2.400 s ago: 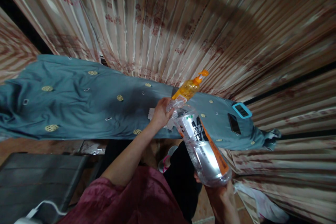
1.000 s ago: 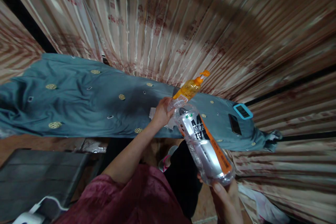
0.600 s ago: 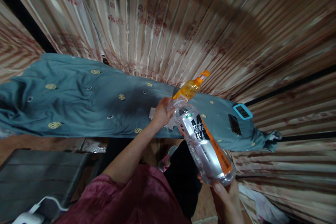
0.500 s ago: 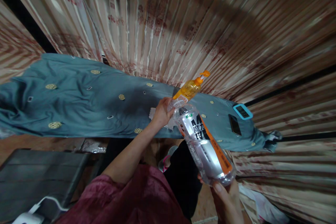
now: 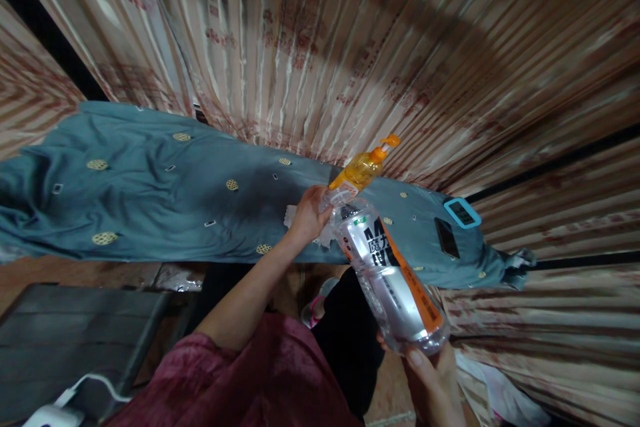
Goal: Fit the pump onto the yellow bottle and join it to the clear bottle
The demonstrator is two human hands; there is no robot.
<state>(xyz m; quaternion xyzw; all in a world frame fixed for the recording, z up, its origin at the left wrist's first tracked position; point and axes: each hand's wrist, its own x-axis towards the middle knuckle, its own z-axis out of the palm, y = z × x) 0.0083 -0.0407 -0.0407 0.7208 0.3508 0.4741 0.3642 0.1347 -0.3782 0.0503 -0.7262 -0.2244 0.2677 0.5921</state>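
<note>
My left hand [image 5: 311,213] is closed at the neck end of a clear plastic drink bottle [image 5: 393,280] with a silver, black and orange label. My right hand [image 5: 433,373] grips the same bottle's base, close to my body. The bottle slants, its neck up and to the left, above the near edge of the cloth. Just beyond the neck is a pump bottle [image 5: 357,172] of yellow liquid with an orange pump head; the drink bottle's neck and my left hand overlap its lower end. A torn piece of white paper [image 5: 327,237] lies partly hidden beneath my left hand.
A teal patterned cloth [image 5: 150,207] covers the long, narrow surface. Toward its right end lie a dark phone [image 5: 447,237] and a blue-framed digital clock [image 5: 463,213]. Pleated curtains [image 5: 310,47] hang behind. A dark grey flat-topped piece [image 5: 75,340] stands lower left, beside a white cable [image 5: 95,377].
</note>
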